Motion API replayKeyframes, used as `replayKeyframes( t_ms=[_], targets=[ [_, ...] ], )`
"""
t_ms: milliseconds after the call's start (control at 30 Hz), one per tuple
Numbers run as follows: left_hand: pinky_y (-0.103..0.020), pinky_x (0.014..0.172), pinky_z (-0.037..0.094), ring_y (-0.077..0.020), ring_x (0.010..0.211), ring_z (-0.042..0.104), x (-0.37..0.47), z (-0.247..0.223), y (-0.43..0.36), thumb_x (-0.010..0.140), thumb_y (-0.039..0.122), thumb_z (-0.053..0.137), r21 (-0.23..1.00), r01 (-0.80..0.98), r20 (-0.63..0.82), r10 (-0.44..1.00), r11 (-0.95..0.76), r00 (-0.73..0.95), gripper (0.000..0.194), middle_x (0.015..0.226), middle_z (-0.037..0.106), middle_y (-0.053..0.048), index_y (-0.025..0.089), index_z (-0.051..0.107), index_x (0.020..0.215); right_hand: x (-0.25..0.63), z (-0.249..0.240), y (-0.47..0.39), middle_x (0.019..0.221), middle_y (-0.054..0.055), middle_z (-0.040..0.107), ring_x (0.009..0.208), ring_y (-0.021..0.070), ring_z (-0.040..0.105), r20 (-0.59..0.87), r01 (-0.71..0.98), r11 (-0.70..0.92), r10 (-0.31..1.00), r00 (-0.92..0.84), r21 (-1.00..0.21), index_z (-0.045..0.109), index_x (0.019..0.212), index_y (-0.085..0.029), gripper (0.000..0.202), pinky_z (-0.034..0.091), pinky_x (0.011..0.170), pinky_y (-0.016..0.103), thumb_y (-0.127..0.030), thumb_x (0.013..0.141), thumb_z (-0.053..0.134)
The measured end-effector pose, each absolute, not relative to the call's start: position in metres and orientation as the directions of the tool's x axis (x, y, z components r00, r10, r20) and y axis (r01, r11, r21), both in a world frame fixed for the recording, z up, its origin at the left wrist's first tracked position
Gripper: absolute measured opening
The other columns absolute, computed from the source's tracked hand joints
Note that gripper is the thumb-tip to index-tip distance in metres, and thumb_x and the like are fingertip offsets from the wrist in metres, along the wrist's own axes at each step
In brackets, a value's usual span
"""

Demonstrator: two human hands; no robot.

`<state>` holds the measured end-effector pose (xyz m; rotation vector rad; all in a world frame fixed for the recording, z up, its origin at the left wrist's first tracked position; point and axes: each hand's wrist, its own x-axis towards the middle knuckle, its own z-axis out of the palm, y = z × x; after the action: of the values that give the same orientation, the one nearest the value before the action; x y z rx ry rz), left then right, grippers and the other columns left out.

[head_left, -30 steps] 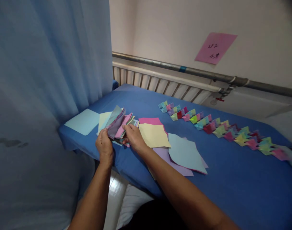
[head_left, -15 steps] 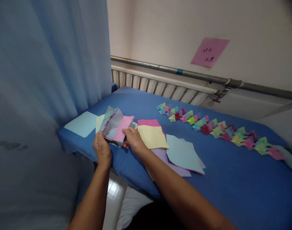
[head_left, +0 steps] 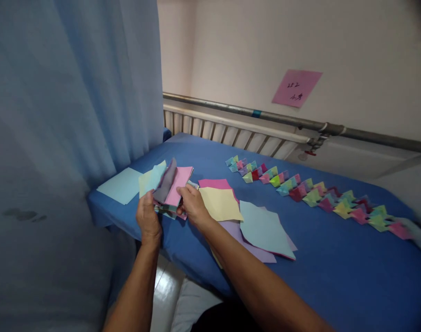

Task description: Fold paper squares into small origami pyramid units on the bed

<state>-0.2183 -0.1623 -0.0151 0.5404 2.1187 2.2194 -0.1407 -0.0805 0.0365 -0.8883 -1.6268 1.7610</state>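
Observation:
A fanned stack of colored paper [head_left: 180, 180], with pink, grey, light blue and yellow sheets showing, is held between my two hands. My left hand [head_left: 149, 221] grips its lower left edge, thumb upward beside the grey sheet. At the right side my right hand [head_left: 193, 201] pinches the stack, thumb on the pink sheet. Just right of that hand lie a yellow sheet [head_left: 221, 204], a magenta sheet [head_left: 215, 184], a purple sheet [head_left: 259, 249] and a light blue sheet [head_left: 266, 228], overlapping. Light blue sheets [head_left: 122, 186] lie flat at the far left.
A zigzag row of folded colored paper pieces [head_left: 314, 197] stretches over the blue-covered surface [head_left: 335, 263]. Behind it run a metal pipe [head_left: 224, 105] and a white radiator [head_left: 217, 131]. A blue curtain [head_left: 58, 115] hangs at the left; a pink note [head_left: 296, 87] is on the wall.
The grey sheet in the stack has folded over more narrowly, and light blue and yellow sheets show more behind it. The head view has tilted up slightly. Both hands keep their hold.

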Motion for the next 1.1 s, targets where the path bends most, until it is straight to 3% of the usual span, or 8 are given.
replayKeyframes(
  t_ms=[167,267,467,667,900,1100],
  targets=[
    [-0.034,0.078,0.047,-0.0221,0.082,0.062,-0.216,-0.0124,-0.1591,0.068,0.058,0.069,0.976,0.216,0.2,0.293,0.025,-0.935,0.051,0.086,0.068,-0.003,0.017,0.067,0.098,-0.1414,0.0347,-0.0799,0.045,-0.01,0.047,0.029,0.0073,0.044,-0.095,0.015,-0.109,0.78,-0.619,-0.994,0.044,0.063,-0.021,0.019,0.032,0.03,0.018,-0.027,0.081,0.049],
    [-0.039,0.084,0.047,-0.0259,0.087,0.063,-0.2159,-0.0117,-0.1586,0.068,0.057,0.068,0.968,0.236,0.2,0.312,0.08,-0.929,0.052,0.088,0.069,-0.007,0.015,0.068,0.098,-0.1411,0.0341,-0.0789,0.043,-0.009,0.048,0.028,0.008,0.045,-0.104,0.017,-0.12,0.774,-0.624,-0.993,0.044,0.062,-0.021,0.02,0.03,0.029,0.018,-0.027,0.081,0.049],
    [-0.039,0.097,0.045,-0.028,0.113,0.058,-0.2124,-0.0098,-0.1589,0.072,0.047,0.068,0.928,0.37,0.328,0.371,0.046,-0.869,0.057,0.122,0.064,-0.011,0.018,0.06,0.121,-0.1403,0.0332,-0.0786,0.041,-0.011,0.041,0.027,0.0085,0.044,-0.121,-0.002,-0.157,0.772,-0.624,-0.988,0.041,0.063,-0.021,0.021,0.027,0.029,0.017,-0.027,0.08,0.052],
    [-0.042,0.097,0.045,-0.0294,0.112,0.059,-0.2152,-0.0138,-0.1581,0.071,0.047,0.069,0.938,0.346,0.314,0.404,0.007,-0.859,0.062,0.121,0.064,-0.012,0.018,0.057,0.124,-0.1423,0.0299,-0.0795,0.043,-0.011,0.041,0.029,0.0074,0.041,-0.137,-0.043,-0.207,0.776,-0.615,-0.977,0.043,0.067,-0.021,0.016,0.035,0.031,0.018,-0.028,0.08,0.049],
    [-0.042,0.087,0.049,-0.0275,0.094,0.064,-0.2171,-0.0153,-0.1581,0.078,0.052,0.059,0.963,0.269,0.254,0.279,0.015,-0.926,0.043,0.098,0.069,-0.009,0.017,0.063,0.102,-0.1362,0.0319,-0.0856,0.046,-0.009,0.048,0.03,0.0073,0.045,-0.107,-0.047,-0.176,0.767,-0.633,-0.983,0.047,0.064,-0.02,0.016,0.031,0.029,0.017,-0.028,0.076,0.054],
    [-0.034,0.082,0.05,-0.022,0.088,0.063,-0.2206,-0.017,-0.1571,0.065,0.042,0.071,0.967,0.243,0.257,0.289,-0.083,-0.922,0.048,0.096,0.068,-0.004,0.018,0.062,0.106,-0.1363,0.0286,-0.0846,0.043,-0.009,0.046,0.03,0.009,0.044,-0.123,-0.072,-0.213,0.775,-0.62,-0.974,0.045,0.066,-0.022,0.014,0.035,0.03,0.019,-0.029,0.077,0.051]
  ],
)
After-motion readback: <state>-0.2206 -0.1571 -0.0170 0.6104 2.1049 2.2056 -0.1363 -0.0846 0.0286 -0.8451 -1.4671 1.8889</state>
